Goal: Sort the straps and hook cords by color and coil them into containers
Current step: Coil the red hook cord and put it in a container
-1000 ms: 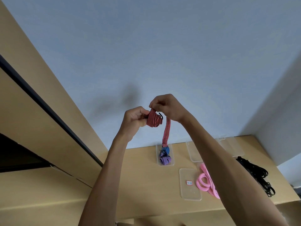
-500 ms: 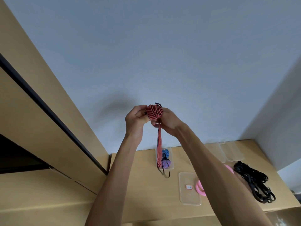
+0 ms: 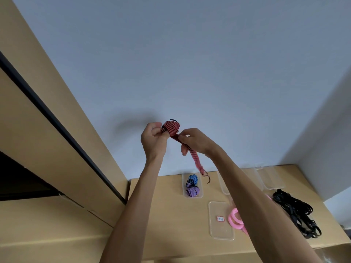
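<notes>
Head view shows the left hand (image 3: pixel 153 138) raised before the wall, its fingers (image 3: pixel 161 132) curled round a wound coil of the red striped hook cord (image 3: pixel 171 128), while the right hand (image 3: pixel 195 142) pinches the cord's loose tail just right of the coil. Below, the tail's hook (image 3: pixel 208 179) hangs above the table (image 3: pixel 161 215), near 1 clear container (image 3: pixel 192 196) holding a blue coil (image 3: pixel 193 179) and a purple coil (image 3: pixel 192 191). Nearer lie a clear lid (image 3: pixel 221 230) and pink straps (image 3: pixel 235 219), with black straps (image 3: pixel 296 211) at far right.

The one camera sits on my head, looking forward and down my raised forearms. My hands are close; the wooden table (image 3: pixel 161 205) lies farther below.
</notes>
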